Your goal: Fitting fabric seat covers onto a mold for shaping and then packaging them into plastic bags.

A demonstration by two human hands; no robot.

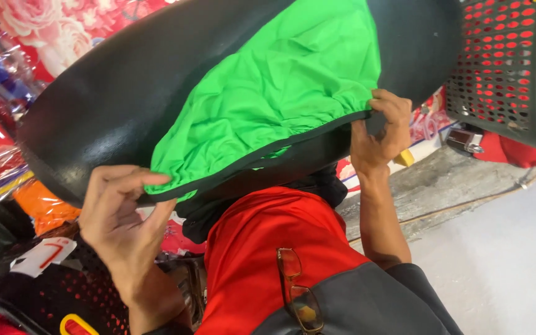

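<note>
Bright green cloth cover (280, 87) over a black seat (125, 93).

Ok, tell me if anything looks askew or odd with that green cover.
The green cover sits only partway on the black seat: it is wrinkled, and its elastic edge runs slantwise between the left hand and the right hand, leaving both ends of the seat bare. No damage shows.
</note>
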